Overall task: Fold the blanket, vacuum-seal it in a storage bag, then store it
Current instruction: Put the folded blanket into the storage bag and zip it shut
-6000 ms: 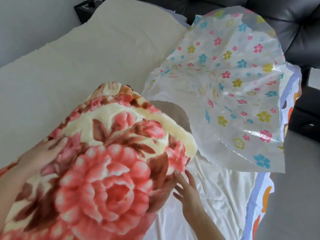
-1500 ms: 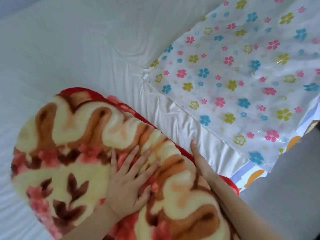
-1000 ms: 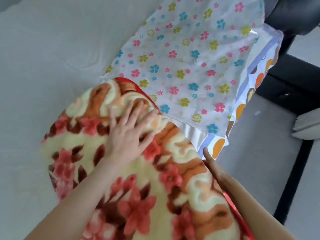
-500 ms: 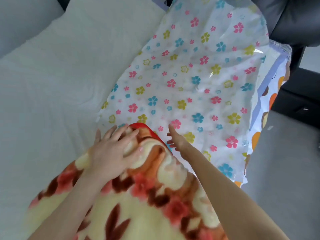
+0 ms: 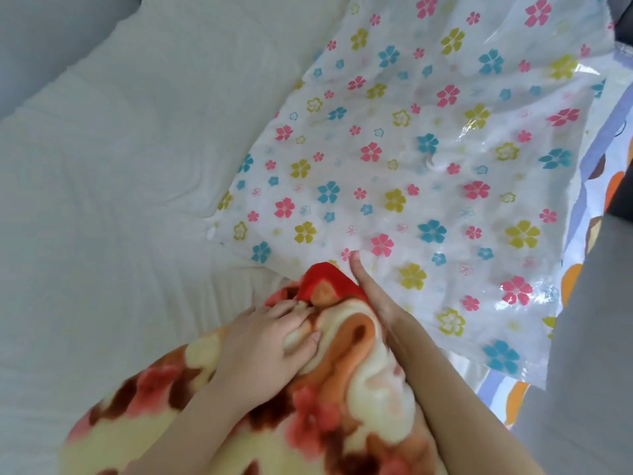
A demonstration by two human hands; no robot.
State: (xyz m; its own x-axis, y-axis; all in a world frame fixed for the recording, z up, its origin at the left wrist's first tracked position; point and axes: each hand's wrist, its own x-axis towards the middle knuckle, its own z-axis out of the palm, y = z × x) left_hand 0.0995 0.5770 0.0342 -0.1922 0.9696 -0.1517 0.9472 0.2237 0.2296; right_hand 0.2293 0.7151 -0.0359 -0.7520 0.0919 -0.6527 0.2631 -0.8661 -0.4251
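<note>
1. The folded blanket point(image 5: 308, 406), plush cream with pink and brown flowers, fills the lower middle of the frame and lies on the bed point(image 5: 120, 166).
2. Its red-edged tip points toward the centre of the frame and meets the near edge of the storage bag point(image 5: 428, 149).
3. The left hand point(image 5: 263, 341) rests on top of the blanket just behind that tip. Its fingers point(image 5: 301, 311) are curled and dig into the pile, gripping a fold.
4. The right hand point(image 5: 373, 299) lies edge-on along the blanket's right side, between blanket and bag. The one digit that shows is stretched out straight, with its tip on the bag's plastic; the others are hidden.
5. The storage bag is clear plastic printed with pink, blue and yellow flowers. It is spread flat across the upper right of the frame, with a small white valve point(image 5: 433, 162) near its middle.
6. Under the bag's right edge shows a patterned sheet point(image 5: 582, 279) with purple stripes and orange ovals. Beyond it, at the right edge, is grey floor point(image 5: 599, 337).
</note>
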